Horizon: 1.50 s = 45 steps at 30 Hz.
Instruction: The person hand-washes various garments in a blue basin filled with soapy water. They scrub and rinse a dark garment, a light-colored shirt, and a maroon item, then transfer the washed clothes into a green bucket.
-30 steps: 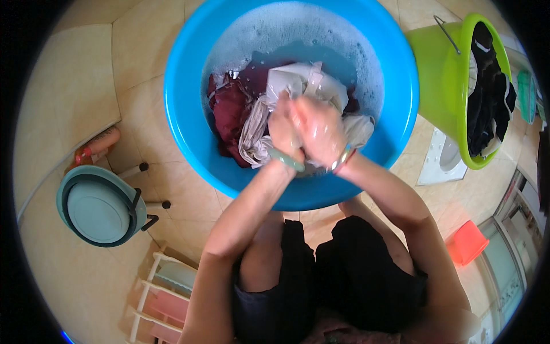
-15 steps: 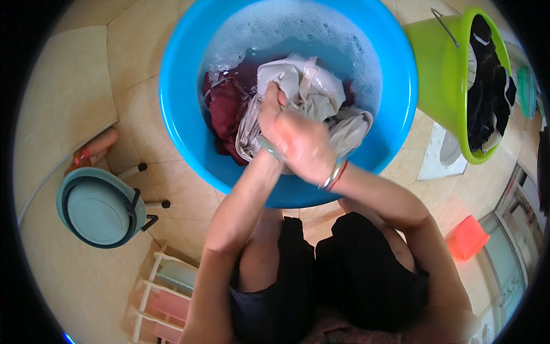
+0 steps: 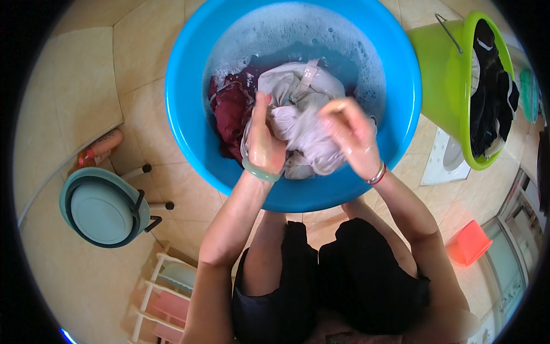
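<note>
A pale, greyish-white garment (image 3: pixel 312 140) lies bunched and wet in a blue basin (image 3: pixel 182 114) of sudsy water. Dark red clothing (image 3: pixel 230 109) soaks beside it on the left. At the pale garment's left edge, my left hand (image 3: pixel 266 140), with a green bangle at its wrist, is held edge-on with its fingers stretched out, holding nothing. Over the garment's right part hovers my right hand (image 3: pixel 354 135), its fingers loosely bent and apart, slightly blurred, with no cloth visible in them. Bracelets circle the right wrist.
A lime-green bucket (image 3: pixel 444 86) with black and white clothes tilts at the right, near a white floor fixture (image 3: pixel 444 163). A red-orange plastic container (image 3: pixel 468 243) is at the lower right. On the left are a teal folding basin (image 3: pixel 97 212) and a white rack (image 3: pixel 150 298).
My hands were together on the pale garment and have parted, the right one moving right and the left one staying left. The garment's near part now shows as a rounder bunch.
</note>
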Each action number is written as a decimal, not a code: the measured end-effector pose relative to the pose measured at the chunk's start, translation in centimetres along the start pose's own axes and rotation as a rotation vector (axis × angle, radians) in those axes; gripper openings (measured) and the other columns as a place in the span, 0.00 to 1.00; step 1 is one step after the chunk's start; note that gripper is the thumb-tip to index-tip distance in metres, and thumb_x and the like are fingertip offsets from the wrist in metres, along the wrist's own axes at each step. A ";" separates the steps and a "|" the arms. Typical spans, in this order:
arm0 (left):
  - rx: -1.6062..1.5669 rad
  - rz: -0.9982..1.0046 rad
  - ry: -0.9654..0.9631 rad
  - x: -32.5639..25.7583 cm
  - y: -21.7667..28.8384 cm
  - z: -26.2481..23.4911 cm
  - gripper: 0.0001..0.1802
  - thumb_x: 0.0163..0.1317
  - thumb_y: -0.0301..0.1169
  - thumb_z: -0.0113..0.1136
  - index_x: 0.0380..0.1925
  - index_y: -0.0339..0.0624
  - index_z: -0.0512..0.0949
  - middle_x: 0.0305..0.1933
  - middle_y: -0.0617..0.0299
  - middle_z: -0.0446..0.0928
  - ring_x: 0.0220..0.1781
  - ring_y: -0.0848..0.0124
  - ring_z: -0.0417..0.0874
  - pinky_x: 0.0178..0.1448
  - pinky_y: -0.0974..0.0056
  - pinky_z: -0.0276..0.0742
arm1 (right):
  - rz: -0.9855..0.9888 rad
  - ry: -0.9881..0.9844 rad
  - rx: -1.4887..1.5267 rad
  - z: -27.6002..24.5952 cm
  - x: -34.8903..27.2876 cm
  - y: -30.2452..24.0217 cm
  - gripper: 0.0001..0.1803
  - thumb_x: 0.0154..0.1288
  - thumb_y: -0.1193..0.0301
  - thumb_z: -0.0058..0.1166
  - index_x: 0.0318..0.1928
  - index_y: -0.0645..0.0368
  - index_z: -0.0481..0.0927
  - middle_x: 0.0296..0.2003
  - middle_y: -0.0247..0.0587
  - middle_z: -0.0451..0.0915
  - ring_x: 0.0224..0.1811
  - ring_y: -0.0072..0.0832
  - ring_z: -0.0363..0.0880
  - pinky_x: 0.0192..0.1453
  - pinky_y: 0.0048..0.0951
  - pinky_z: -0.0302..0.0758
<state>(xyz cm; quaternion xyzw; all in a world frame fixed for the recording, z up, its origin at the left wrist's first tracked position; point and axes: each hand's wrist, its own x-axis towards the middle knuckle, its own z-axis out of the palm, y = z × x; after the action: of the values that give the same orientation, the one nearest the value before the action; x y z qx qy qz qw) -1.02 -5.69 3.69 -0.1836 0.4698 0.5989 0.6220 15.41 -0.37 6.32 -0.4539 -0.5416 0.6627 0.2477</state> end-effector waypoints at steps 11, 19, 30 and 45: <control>0.455 0.158 -0.775 -5.9 3.7 7.6 0.16 0.42 0.27 0.54 0.35 0.36 0.71 0.41 0.55 0.75 0.39 0.70 0.76 0.42 0.70 0.68 | -0.327 -0.200 -0.700 -4.6 7.4 6.5 0.29 0.68 0.70 0.42 0.70 0.46 0.61 0.69 0.44 0.59 0.71 0.37 0.57 0.73 0.36 0.57; 0.157 0.143 -0.946 -5.7 5.4 6.1 0.13 0.44 0.24 0.52 0.33 0.39 0.73 0.42 0.58 0.75 0.45 0.69 0.74 0.52 0.68 0.68 | 0.014 0.036 0.542 -6.0 6.8 5.1 0.11 0.69 0.70 0.52 0.50 0.59 0.75 0.50 0.38 0.77 0.54 0.27 0.75 0.59 0.31 0.72; 0.565 0.313 -0.234 4.0 2.6 -0.2 0.41 0.57 0.21 0.63 0.70 0.48 0.56 0.62 0.56 0.69 0.60 0.68 0.73 0.64 0.63 0.69 | -0.256 0.054 -0.456 -6.1 9.6 2.8 0.25 0.52 0.73 0.56 0.54 0.50 0.77 0.64 0.43 0.65 0.67 0.40 0.64 0.65 0.35 0.66; 0.064 -0.079 -0.258 7.6 1.3 0.3 0.26 0.69 0.46 0.52 0.57 0.38 0.73 0.56 0.54 0.77 0.56 0.63 0.78 0.61 0.61 0.73 | -0.342 0.160 -0.729 1.0 11.6 6.4 0.13 0.63 0.73 0.49 0.49 0.54 0.73 0.46 0.51 0.78 0.40 0.49 0.81 0.46 0.43 0.78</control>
<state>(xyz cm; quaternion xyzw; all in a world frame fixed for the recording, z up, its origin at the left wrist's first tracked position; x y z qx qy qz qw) -3.32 -0.81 -1.81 -0.1038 0.3972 0.5771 0.7059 10.16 6.80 -3.62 -0.4658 -0.7876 0.3391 0.2185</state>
